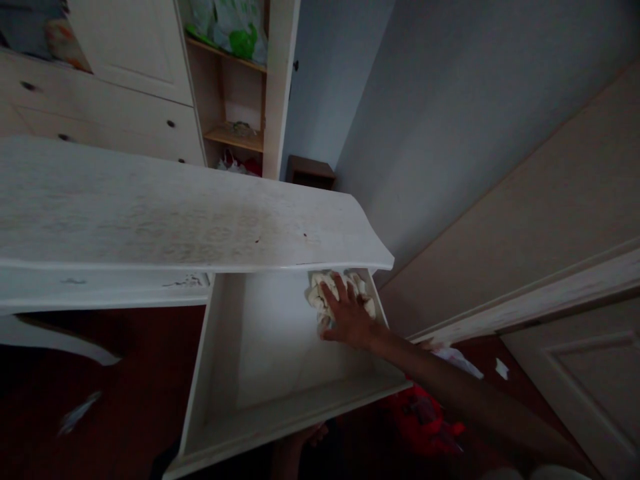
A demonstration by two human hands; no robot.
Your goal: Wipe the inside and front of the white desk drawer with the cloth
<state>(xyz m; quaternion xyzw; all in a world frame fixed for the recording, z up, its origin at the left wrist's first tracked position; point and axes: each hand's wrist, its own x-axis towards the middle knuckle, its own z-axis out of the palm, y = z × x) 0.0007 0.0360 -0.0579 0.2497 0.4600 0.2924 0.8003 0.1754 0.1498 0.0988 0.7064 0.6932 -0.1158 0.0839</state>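
Observation:
My right hand [350, 319] reaches into a pulled-out white drawer [280, 340] and presses on a crumpled cream cloth [324, 288], its fingers spread over it. The cloth lies in the drawer's back right corner, partly covered by the hand. Above the drawer is the white table top [320, 223], with dark smudges across its middle. Below the drawer's front, my left hand [314, 435] shows only in part in the shadow, and its fingers are too dark to make out.
White cupboards [135, 80] with dark knobs stand behind the table, one section open with plastic bags [235, 30] on a shelf. A small brown box-like piece [311, 172] is by the grey wall. To the right, a red item [425, 420] and a white bag [457, 361] lie on the floor.

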